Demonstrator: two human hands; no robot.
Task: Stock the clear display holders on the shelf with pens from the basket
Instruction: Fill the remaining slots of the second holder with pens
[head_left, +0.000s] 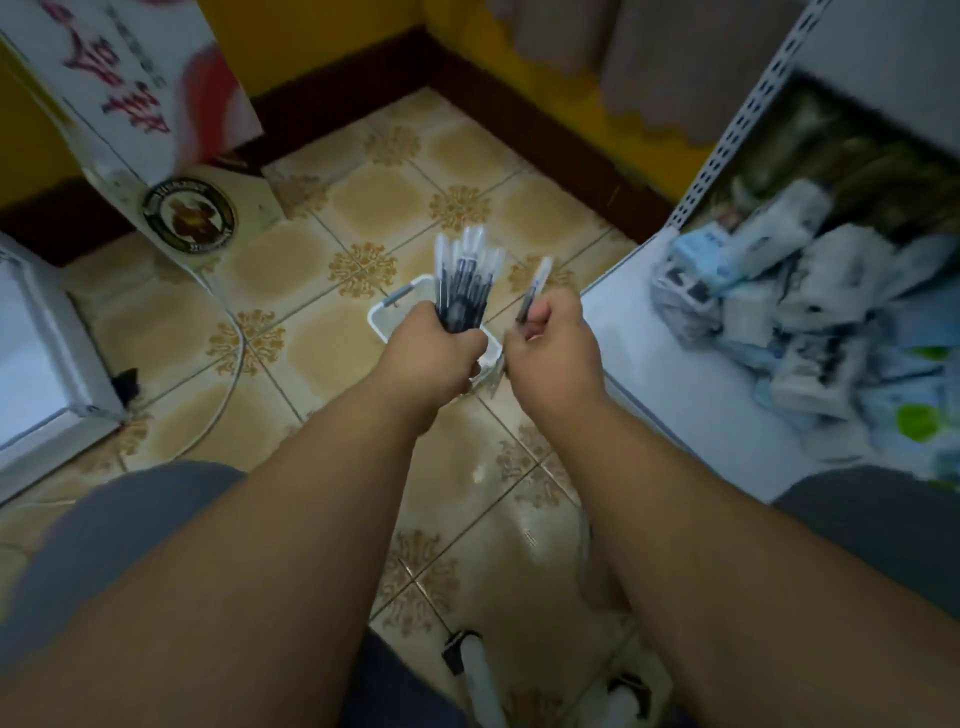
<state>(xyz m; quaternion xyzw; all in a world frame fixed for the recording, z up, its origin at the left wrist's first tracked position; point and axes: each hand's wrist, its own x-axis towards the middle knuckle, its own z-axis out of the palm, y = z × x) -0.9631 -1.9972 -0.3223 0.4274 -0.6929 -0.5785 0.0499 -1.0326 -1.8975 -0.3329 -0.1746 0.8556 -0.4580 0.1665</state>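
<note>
Tiled floor (363, 197); left hand (431, 358) grips pens (462, 291), right hand (556, 348) pinches seemingly one pen (532, 291).

Dark-blue pens (462, 291), white basket (387, 312)

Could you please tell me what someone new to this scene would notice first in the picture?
At the centre, the left hand grips a fanned bunch of pens, while the right hand beside it pinches a single pen. Below them a white basket sits on the patterned tile floor. To the right, a white shelf holds a blurred heap of packaged goods.
</note>
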